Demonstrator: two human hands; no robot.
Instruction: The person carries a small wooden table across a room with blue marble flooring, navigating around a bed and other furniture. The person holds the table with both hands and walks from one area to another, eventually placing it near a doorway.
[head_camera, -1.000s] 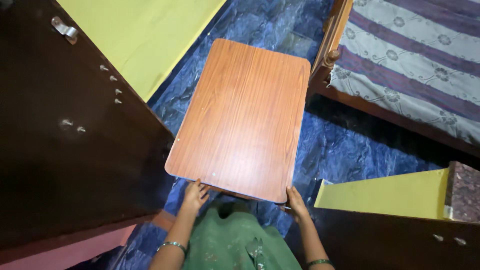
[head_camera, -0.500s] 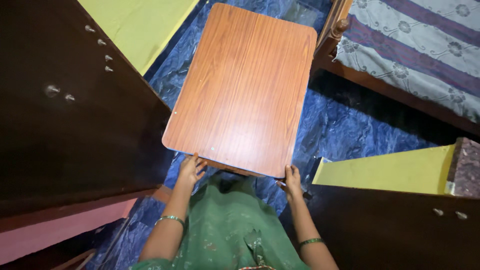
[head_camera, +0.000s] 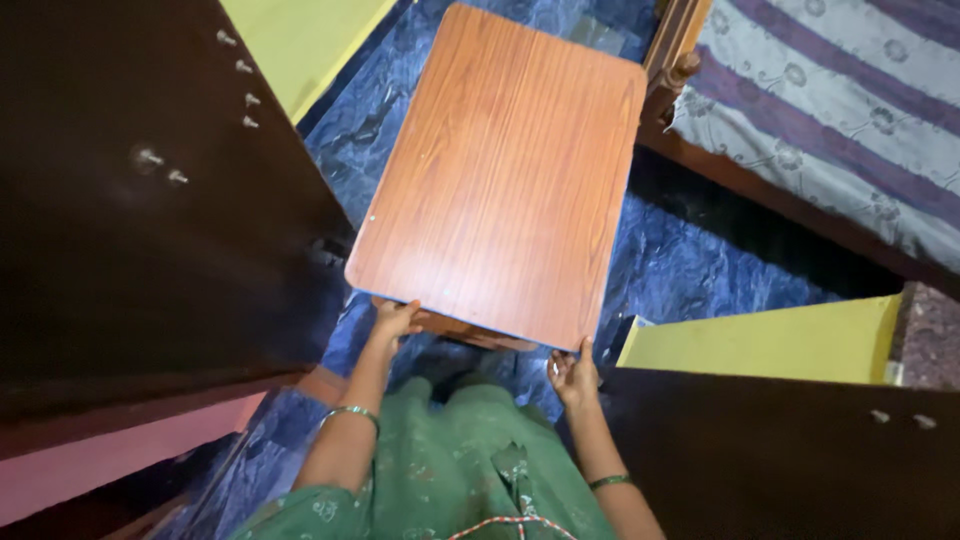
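Hands under half-hidden table edge

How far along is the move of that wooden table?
Done: the rectangular brown wood-grain table is gripped at its near edge, left hand and right hand at the two corners. In hand: it sits over the blue marbled floor, between the dark wooden door and the striped bed. Left: where it ends up is not visible.

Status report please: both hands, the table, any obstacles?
Left hand and right hand grip wooden table near edge. Dark door close left, bed close right.
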